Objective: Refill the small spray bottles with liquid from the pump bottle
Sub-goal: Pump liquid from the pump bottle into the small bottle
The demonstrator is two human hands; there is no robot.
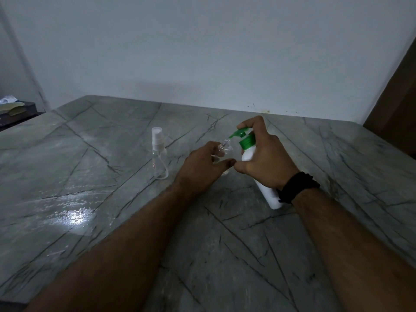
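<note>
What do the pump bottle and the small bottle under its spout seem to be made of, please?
Pump bottle: probably opaque white plastic, smooth, with a glossy green plastic pump head. Small open bottle: likely clear plastic, since the hand shows through it and its neck is threaded.

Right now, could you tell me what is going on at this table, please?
A person is refilling a small bottle. The left hand holds it, cap off, while the right hand grips the white pump bottle, a finger on the green pump, whose spout sits over the open neck. A second spray bottle stands capped on the table to the left.
</note>
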